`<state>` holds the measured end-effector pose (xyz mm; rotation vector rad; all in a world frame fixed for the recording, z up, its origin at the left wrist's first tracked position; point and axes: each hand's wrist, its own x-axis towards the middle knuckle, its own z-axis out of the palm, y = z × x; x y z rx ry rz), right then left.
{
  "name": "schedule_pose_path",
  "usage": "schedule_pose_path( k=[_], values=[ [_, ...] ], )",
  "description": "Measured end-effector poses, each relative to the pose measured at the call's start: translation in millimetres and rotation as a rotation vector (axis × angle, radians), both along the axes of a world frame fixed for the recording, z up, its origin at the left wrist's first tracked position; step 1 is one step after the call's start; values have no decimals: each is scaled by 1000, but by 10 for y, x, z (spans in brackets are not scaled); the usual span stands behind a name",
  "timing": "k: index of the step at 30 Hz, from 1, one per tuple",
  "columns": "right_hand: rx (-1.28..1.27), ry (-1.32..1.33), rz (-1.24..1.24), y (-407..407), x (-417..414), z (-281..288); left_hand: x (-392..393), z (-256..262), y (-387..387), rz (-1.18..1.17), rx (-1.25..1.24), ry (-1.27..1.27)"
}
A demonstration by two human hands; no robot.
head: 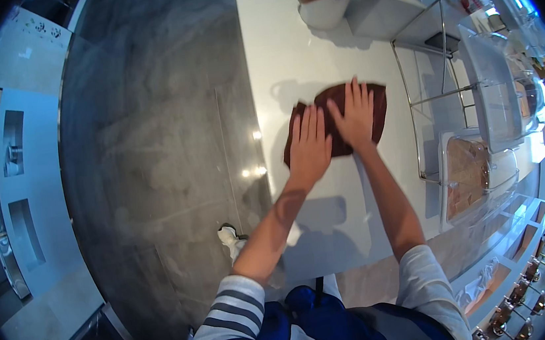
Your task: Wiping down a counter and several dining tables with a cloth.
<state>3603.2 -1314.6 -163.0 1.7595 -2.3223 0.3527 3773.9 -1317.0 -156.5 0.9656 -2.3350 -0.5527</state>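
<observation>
A dark brown cloth (337,135) lies spread on the white countertop (286,59). Flat on its left part rests my left hand (309,146), the fingers close together and pointing away from me. My right hand (355,116) presses on the cloth's right part, its thumb apart from the fingers. Neither hand grips the cloth; both lie over it with palms down. The cloth's edges look uneven, and its middle is partly covered by my hands.
A metal wire rack (412,105) stands right of the cloth, with clear plastic bins (495,87) beside it. A white container (325,12) is near the counter's far end. Left of the counter is grey floor (164,131); a white shoe (228,234) shows there.
</observation>
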Motion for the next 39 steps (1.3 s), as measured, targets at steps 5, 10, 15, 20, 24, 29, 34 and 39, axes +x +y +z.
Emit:
schedule_pose_path(
  k=[5, 10, 15, 20, 24, 29, 34, 39],
  values=[
    [6, -187, -57, 256, 1146, 131, 877, 93, 151, -43, 139, 4],
    [30, -194, -181, -234, 1451, 79, 1048, 0, -433, -120, 131, 79],
    [47, -206, -88, -882, 1479, 147, 1019, -214, -891, -69, 397, 253],
    [-14, -210, -39, -1783, 1416, 38, 875, -606, -1575, -97, 731, 694],
    [2, -228, -16, -2752, 1206, 126, 587, -588, -2470, -25, 907, 750],
    [-129, -253, -163, -3582, 834, -5, 207, -90, -3371, 126, 1186, 843],
    [-128, -256, -284, -4348, 524, -126, -31, -383, -4327, 79, 484, 140],
    [-145, -272, -404, -5205, -34, -154, -632, -468, -5438, 10, 321, 38]
  ],
)
